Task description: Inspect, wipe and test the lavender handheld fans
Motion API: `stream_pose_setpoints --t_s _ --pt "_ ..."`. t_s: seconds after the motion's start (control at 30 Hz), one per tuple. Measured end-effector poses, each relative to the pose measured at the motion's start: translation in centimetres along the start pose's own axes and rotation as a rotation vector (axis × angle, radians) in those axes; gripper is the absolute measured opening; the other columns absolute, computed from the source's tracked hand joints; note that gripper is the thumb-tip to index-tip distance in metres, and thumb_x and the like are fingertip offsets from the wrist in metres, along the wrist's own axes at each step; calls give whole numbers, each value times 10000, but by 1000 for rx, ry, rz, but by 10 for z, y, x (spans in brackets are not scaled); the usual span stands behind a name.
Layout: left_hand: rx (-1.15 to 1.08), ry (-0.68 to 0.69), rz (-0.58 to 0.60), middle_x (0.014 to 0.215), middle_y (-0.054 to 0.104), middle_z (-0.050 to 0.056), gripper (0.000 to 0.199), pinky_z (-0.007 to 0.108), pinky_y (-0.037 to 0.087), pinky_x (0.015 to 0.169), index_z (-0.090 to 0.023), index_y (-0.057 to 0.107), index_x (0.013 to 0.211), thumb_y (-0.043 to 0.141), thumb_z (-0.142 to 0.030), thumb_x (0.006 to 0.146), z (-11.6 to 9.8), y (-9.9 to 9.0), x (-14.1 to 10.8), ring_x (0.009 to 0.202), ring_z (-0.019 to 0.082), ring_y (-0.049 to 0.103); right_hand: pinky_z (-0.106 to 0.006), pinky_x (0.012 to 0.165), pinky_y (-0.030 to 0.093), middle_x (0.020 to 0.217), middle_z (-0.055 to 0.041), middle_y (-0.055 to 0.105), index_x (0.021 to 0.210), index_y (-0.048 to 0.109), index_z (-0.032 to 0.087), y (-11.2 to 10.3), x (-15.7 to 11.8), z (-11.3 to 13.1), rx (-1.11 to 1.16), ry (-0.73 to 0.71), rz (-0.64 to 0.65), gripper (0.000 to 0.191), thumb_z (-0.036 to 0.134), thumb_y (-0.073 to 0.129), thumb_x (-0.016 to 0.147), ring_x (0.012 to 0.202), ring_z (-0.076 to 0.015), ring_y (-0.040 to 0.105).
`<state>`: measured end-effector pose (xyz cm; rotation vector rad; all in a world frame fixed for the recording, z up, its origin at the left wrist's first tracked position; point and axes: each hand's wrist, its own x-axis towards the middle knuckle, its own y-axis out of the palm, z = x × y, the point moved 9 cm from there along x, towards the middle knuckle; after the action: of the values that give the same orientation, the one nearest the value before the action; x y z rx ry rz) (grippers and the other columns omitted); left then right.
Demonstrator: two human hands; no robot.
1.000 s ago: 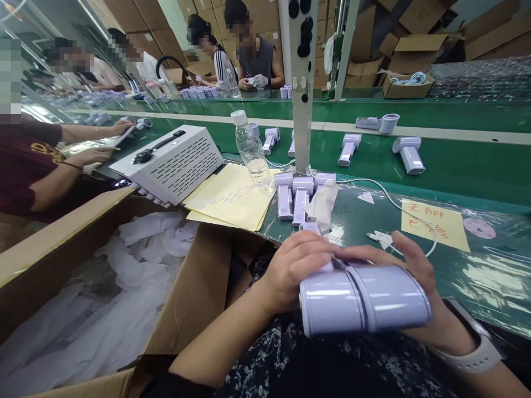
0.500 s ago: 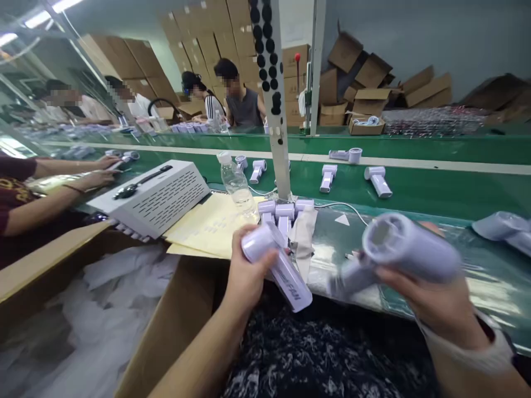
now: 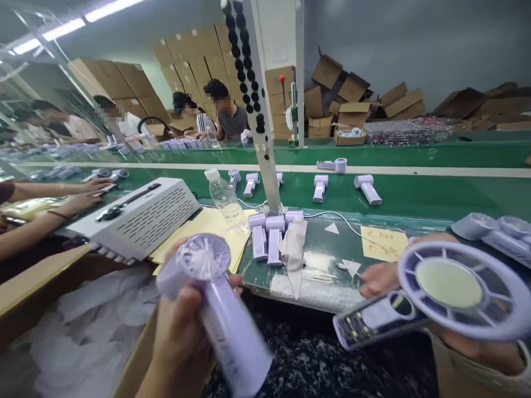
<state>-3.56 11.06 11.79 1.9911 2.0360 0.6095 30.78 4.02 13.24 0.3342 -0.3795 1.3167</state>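
My left hand (image 3: 186, 315) is wrapped round a lilac handheld fan (image 3: 236, 331), its round clear-bladed head tilted up and its handle pointing down to the right. On the right, a second lilac fan (image 3: 460, 287) faces me with its ringed grille and pale centre, and electronics show in its open handle. My right hand (image 3: 460, 337) is behind and below that fan, mostly hidden by it, holding it. Beyond both hands, several lilac fans (image 3: 274, 240) stand grouped at the bench edge beside a grey cloth (image 3: 293, 249).
An open carton (image 3: 136, 354) with white bags lies at the lower left. Behind it are a grey metal box (image 3: 153, 221), yellow paper (image 3: 199, 221) and a water bottle (image 3: 226, 202). A metal post (image 3: 269, 182) rises mid-bench. A co-worker's hands (image 3: 78, 204) work at left.
My left hand has moved left and nearer, and its fan now shows its bladed head. The fan in my right hand has turned its grille toward me. A yellow note has come into view.
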Motion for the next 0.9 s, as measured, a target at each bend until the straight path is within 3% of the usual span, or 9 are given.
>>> stream_pose_setpoints --t_s 0.13,0.2,0.27,0.37,0.47,0.57,0.67,0.77,0.9 --pt "132 144 168 1305 672 62 1080 352 658 572 -434 513 1378 1004 -449 416 8 39 -10 746 233 740 -507 839 624 938 -50 787 1409 436 379 37 -4 -27 279 103 139 809 570 844 736 912 -338 772" --pt "253 200 295 1500 518 99 945 393 662 721 -382 585 1315 996 -426 465 17 57 -12 991 308 731 -462 789 627 977 -48 760 1493 336 375 50 -8 -53 326 204 130 859 548 806 795 848 -296 764" --pt "389 252 417 1536 457 131 758 434 622 891 -295 646 1200 964 -468 535 27 71 -15 1240 382 625 -455 824 613 1126 -72 721 1549 265 372 57 -15 -74 294 256 105 866 574 737 851 861 -268 747" --pt "509 467 561 1520 418 152 807 536 503 1083 -281 613 1211 946 -541 524 35 89 -30 1411 419 457 -494 1018 527 1437 -113 574 1609 131 386 66 -31 -85 143 248 128 914 584 671 900 1132 -296 686" --pt "502 721 503 1490 397 150 916 594 419 1148 -287 568 1263 910 -652 496 41 93 -47 1387 407 467 -542 1124 423 1573 -157 432 1632 -93 342 97 -50 -72 18 147 415 1251 625 779 780 1353 -358 544" --pt "514 746 411 1478 426 153 961 619 399 1148 -290 540 1301 842 -749 513 58 89 -46 1394 411 453 -530 1111 433 1589 -208 384 1639 -112 271 109 -52 -60 -159 17 587 1381 581 857 705 1377 -379 513" --pt "614 516 431 1526 413 173 791 595 406 1150 -268 542 1341 779 -675 706 84 79 -24 1436 400 420 -487 1077 472 1514 -176 476 1647 122 272 53 -10 -74 -559 53 396 1182 494 841 736 1310 -343 565" --pt "642 255 449 1497 485 152 442 510 457 1132 -266 601 1282 658 -480 900 105 50 -8 1385 328 505 -409 1004 522 1359 -118 613 1588 323 301 -73 30 -95 -1170 344 21 933 487 771 792 1213 -291 629" --pt "728 38 447 1248 693 120 255 352 602 945 -253 730 1056 689 -427 874 130 4 -16 1146 281 691 -515 921 527 1213 -217 677 1436 546 166 -206 38 -97 -1419 517 -255 746 375 781 760 1142 -412 649"
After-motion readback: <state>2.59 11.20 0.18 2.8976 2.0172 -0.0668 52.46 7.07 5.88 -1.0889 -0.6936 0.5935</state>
